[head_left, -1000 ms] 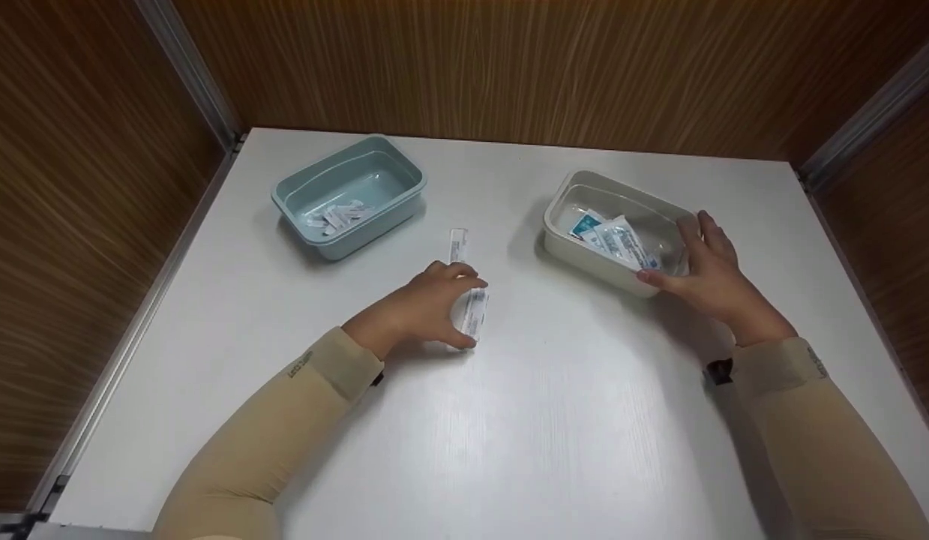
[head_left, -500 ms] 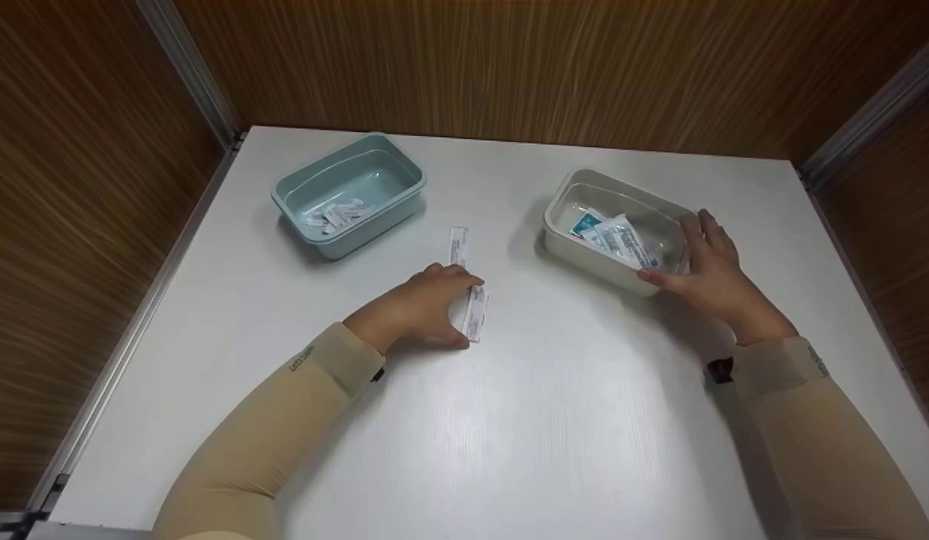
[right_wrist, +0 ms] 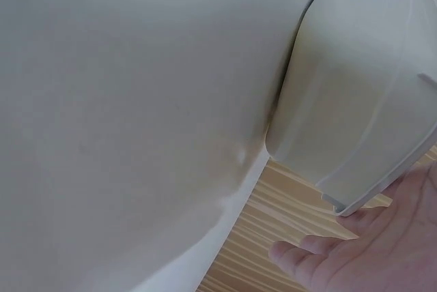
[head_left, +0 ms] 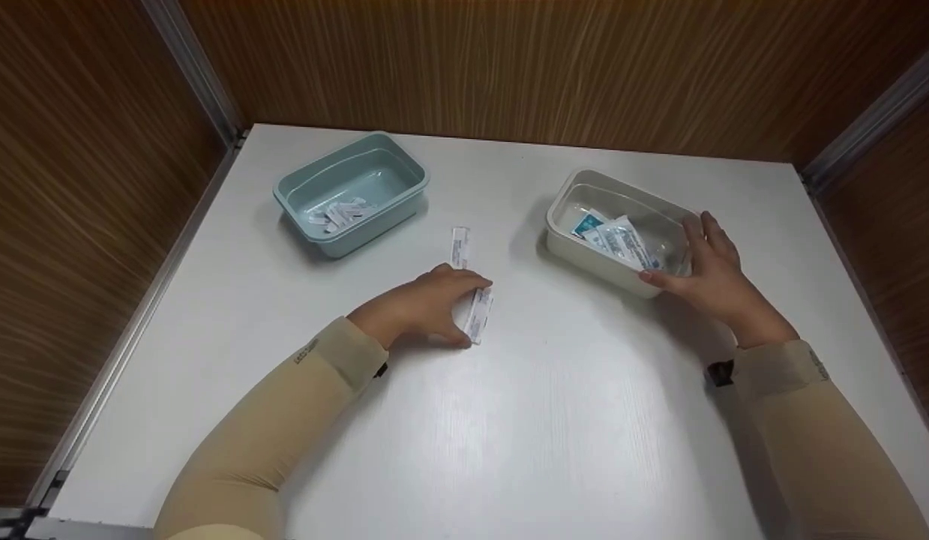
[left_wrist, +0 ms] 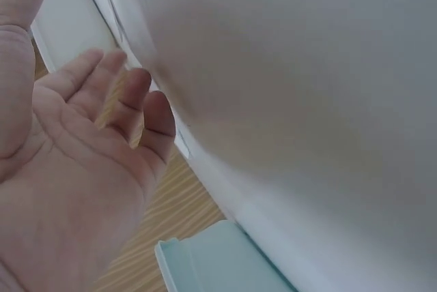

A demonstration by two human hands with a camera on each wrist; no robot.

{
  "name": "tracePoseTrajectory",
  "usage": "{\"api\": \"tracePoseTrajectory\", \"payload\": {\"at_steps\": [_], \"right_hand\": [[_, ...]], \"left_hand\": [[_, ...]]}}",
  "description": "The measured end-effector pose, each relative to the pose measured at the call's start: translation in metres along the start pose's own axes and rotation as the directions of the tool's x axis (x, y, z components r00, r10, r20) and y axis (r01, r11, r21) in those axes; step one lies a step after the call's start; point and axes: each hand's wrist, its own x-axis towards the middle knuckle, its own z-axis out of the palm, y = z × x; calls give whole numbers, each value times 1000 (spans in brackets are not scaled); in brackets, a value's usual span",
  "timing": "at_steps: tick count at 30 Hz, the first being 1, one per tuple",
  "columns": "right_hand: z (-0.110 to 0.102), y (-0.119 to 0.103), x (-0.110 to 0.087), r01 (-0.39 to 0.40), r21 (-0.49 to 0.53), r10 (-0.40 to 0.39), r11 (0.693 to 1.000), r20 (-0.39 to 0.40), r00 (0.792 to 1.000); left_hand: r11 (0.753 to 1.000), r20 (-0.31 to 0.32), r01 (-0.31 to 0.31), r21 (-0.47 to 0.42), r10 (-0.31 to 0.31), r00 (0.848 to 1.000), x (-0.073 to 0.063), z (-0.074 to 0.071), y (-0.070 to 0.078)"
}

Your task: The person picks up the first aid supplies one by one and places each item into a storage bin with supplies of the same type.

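My left hand point(head_left: 427, 304) is low over the white table, thumb and index finger at the two ends of a narrow white printed packet point(head_left: 479, 315). In the left wrist view the other fingers point(left_wrist: 158, 125) are loosely curved beside it. A second packet of this kind point(head_left: 460, 247) lies just beyond the hand, partly covered by it. My right hand point(head_left: 711, 277) holds the near right end of a cream tub point(head_left: 599, 271), thumb at the front rim and fingers over the right end. Inside the tub lie several larger blue-and-white sachets point(head_left: 621, 240).
A pale blue-green tub point(head_left: 370, 234) stands at the back left with several narrow white packets point(head_left: 343, 215) in it. Wood-patterned panels point(head_left: 501, 71) enclose the back and sides of the table point(head_left: 479, 450).
My left thumb and index finger have shifted slightly at the near packet, which lies in almost the same place. My right hand stays at the cream tub.
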Motion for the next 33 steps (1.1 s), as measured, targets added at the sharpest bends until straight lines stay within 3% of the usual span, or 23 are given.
{"api": "tracePoseTrajectory", "payload": {"at_steps": [6,12,19,27,33], "right_hand": [[-1,-1,-1,-9,1,9,1000,5,1000],[-1,-3,-2,-15,-1,15,1000,9,1000],[0,-2,-1,-11,-10,11,1000,10,1000],[3,-1,2,-6,-3,6,1000,6,1000],[2,0,0,-5,-4,5,1000,-4,1000]], "left_hand": [[999,-7,-38,-26,38,999,0,-2,0],[996,-59,-79,-46,76,995,-1,-4,0],[994,-184,-41,-97,23,983,-5,-16,-4],[979,-324,62,-195,-124,938,-20,-52,-19],[964,-443,112,-241,-212,871,-36,-81,-35]]}}
